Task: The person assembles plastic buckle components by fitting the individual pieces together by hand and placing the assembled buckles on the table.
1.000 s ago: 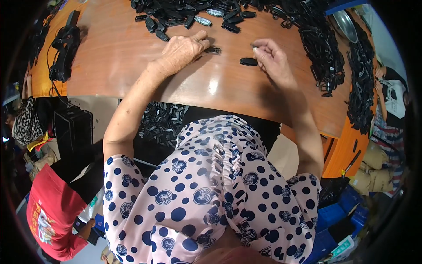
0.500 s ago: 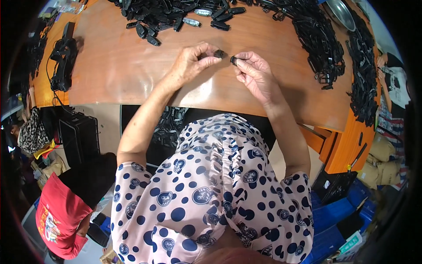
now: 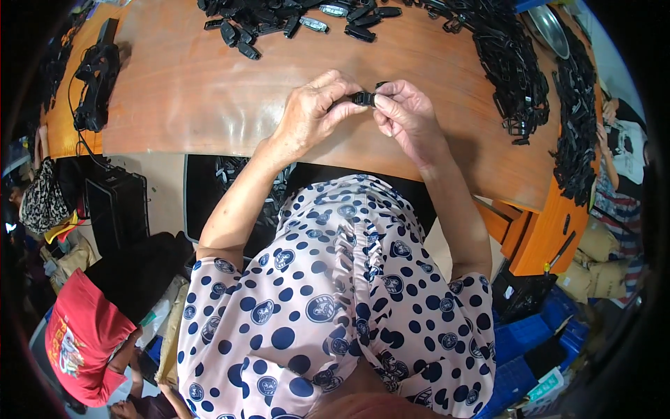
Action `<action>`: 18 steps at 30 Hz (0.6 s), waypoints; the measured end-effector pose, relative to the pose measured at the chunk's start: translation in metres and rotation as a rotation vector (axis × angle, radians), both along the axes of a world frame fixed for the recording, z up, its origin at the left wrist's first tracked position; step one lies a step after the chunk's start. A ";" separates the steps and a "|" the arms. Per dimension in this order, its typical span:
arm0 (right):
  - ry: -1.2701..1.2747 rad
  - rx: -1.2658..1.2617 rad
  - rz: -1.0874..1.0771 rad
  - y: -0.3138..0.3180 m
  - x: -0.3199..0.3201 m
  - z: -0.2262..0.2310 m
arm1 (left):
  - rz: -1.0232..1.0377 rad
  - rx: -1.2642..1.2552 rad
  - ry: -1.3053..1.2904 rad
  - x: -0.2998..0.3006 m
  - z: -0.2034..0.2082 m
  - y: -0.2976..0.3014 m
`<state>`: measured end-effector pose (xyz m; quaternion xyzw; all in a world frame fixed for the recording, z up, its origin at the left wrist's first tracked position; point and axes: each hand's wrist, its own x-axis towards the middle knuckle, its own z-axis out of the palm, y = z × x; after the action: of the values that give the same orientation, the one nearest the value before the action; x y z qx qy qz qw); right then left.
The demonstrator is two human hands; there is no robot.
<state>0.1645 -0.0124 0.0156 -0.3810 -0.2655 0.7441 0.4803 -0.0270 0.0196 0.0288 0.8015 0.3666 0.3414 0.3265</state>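
Over the middle of the brown tabletop (image 3: 209, 105), small black plastic pieces (image 3: 362, 98) meet between my fingertips. My left hand (image 3: 310, 112) pinches the left one between thumb and fingers. My right hand (image 3: 412, 119) pinches the other, its thumb lying along the near side. The two pieces touch or overlap; whether they are joined I cannot tell. Much of both is covered by my fingers. Beyond my hands, at the far edge, lies a heap of black oblong plastic pieces (image 3: 279, 21), with a few shiny-faced ones (image 3: 314, 24) among them.
Black frame-like parts (image 3: 513, 77) are heaped at the right, more (image 3: 578, 126) beyond them, beside a metal bowl (image 3: 548, 31). A black corded device (image 3: 98, 87) stands at the left. Below the table edge is a bin of parts (image 3: 237, 174). A person in red (image 3: 87, 335) is at lower left.
My hands have come together: the two black pieces, apart before, now meet between my fingertips. My left hand has moved slightly right. The person in red has shifted, and the whole view has tilted slightly.
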 end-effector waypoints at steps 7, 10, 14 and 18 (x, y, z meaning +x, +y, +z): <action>-0.243 -0.020 0.108 -0.008 -0.006 0.017 | 0.033 0.117 0.048 -0.010 0.000 -0.022; -0.343 -0.025 0.195 -0.009 -0.008 0.023 | 0.060 0.127 0.048 -0.014 0.001 -0.029; -0.137 -0.194 0.328 -0.012 -0.008 0.009 | 0.057 -0.028 -0.039 -0.018 -0.010 -0.041; 0.043 -0.304 0.481 -0.008 -0.014 0.018 | 0.056 -0.359 -0.247 -0.028 -0.014 -0.050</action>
<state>0.1503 -0.0202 0.0338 -0.3590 -0.2235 0.8758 0.2328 -0.0546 -0.0307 0.0152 0.6722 0.4009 0.3751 0.4967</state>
